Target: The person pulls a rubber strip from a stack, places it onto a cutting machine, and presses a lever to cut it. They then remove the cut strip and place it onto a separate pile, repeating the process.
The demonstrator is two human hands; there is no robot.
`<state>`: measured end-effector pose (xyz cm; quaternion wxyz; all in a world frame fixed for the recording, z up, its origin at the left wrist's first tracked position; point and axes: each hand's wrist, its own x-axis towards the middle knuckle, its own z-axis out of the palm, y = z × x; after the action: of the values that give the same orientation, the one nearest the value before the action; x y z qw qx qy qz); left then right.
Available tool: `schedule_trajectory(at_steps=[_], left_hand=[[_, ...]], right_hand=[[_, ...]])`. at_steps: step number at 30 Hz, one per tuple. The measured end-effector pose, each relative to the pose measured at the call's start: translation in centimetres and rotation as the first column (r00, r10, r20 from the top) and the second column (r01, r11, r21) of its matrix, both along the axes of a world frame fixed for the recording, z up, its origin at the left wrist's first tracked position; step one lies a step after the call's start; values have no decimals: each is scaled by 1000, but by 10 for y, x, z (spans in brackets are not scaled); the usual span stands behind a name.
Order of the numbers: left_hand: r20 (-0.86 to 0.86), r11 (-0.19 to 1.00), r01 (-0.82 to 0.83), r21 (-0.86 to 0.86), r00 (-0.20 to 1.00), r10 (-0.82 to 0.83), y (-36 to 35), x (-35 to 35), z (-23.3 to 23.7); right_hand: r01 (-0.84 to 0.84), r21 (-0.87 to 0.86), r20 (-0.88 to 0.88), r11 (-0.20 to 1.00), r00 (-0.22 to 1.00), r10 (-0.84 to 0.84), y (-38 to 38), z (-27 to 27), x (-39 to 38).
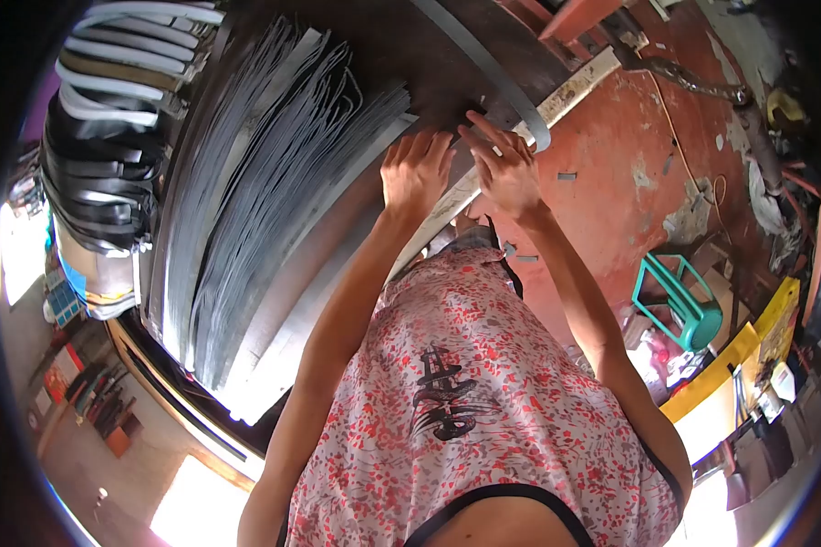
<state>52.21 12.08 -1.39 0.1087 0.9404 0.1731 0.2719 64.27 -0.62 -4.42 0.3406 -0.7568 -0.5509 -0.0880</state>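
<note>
strip (pixel 494 73) long, flat, grey, nr r hand (pixel 511 178), fingers apart; l hand (pixel 412 182) fingers: can't tell if gripping.

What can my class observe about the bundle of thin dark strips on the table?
The bundle of thin strips lies lengthwise on the dark table. Its many narrow strips are grey to black, with a slight sheen; they could be leather or rubber. They run close together, roughly parallel, and spread loosely at the far end, where some bend or loop. The near end fades into glare. The left hand is beside it, with no visible grip on it.
</note>
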Motion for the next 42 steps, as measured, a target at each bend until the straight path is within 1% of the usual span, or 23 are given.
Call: schedule_trajectory(at_steps=[1, 3, 4, 5, 7, 9, 11, 13, 16, 17, 22, 24, 26, 27, 29, 30, 32, 33, 35, 37, 39, 40, 42], left_hand=[[7, 1000, -21, -2, 1000, 21, 0, -1, -2], [12, 999, -32, -2, 999, 32, -1, -1, -6], [-16, 999, -37, -5, 999, 37, -1, -2, -8], [-9, 998, -57, -7, 998, 57, 0, -5, -12], [21, 999, -48, 17, 999, 48, 0, -8, -17], [17, 997, -79, -6, 997, 79, -1, -20, -20], [18, 997, -77, -1, 997, 77, -2, -38, -24], [28, 994, -109, 4, 994, 109, -4, -58, -26], [18, 987, -159, 8, 987, 159, -7, -96, -32], [1, 984, -176, 1, 984, 176, -8, -110, -31], [-68, 961, -269, -61, 962, 265, -14, -177, -27], [-94, 949, -304, -83, 950, 296, -19, -187, -30], [-136, 938, -331, -103, 939, 316, -22, -190, -33], [-126, 937, -333, -105, 939, 320, -23, -188, -34], [-98, 941, -320, -108, 946, 310, -27, -177, -38], [-66, 945, -311, -102, 950, 305, -26, -171, -39], [-42, 946, -307, -105, 952, 304, -27, -160, -40], [-35, 948, -302, -99, 953, 300, -27, -156, -40], [-26, 948, -304, -99, 953, 303, -26, -150, -43], [-28, 948, -304, -99, 953, 303, -28, -139, -46], [-12, 951, -293, -101, 956, 294, -26, -137, -46], [-1, 951, -295, -98, 955, 296, -27, -137, -47], [-110, 939, -315, -138, 947, 301, -29, -138, -47]], right_hand=[[-21, -2, 7, 1000, 1000, 21, 1, 0, -1], [4, -31, -22, 1000, 1000, -5, 2, 0, -1], [12, -15, 18, 1000, 1000, -12, 2, 0, 0], [-9, -18, 24, 1000, 1000, 9, 4, -3, -1], [7, 30, 35, 1000, 999, -8, 5, -7, 2], [-13, 27, 81, 1000, 997, 11, 5, -8, 6], [20, -17, 6, 1000, 1000, -20, 2, -8, 8], [-12, 7, -10, 1000, 1000, 12, 1, -7, 15], [-20, 2, 2, 1000, 1000, 20, 0, -7, 22], [-44, 29, 43, 999, 998, 43, 1, -9, 27], [-57, -35, 75, 998, 995, 60, -2, -3, 36], [-67, -47, 93, 997, 993, 71, -5, -5, 51], [-42, -101, 156, 994, 986, 58, -7, -2, 58], [-44, -100, 167, 994, 984, 61, -8, -1, 63], [-29, -189, 239, 982, 968, 74, -13, 1, 75], [-24, -190, 261, 981, 963, 74, -15, 3, 78], [28, -293, 333, 956, 940, 75, -14, 8, 77], [33, -289, 350, 957, 934, 73, -11, 11, 73], [-203, -313, 152, 928, 954, 260, 2, 22, 49], [-345, -392, -53, 853, 934, 353, 16, 25, 27], [-463, -398, 13, 792, 860, 510, 33, 22, 3], [-476, -442, 22, 760, 841, 540, 38, 24, -7], [-492, -500, 62, 713, 800, 596, 45, 31, -22]])
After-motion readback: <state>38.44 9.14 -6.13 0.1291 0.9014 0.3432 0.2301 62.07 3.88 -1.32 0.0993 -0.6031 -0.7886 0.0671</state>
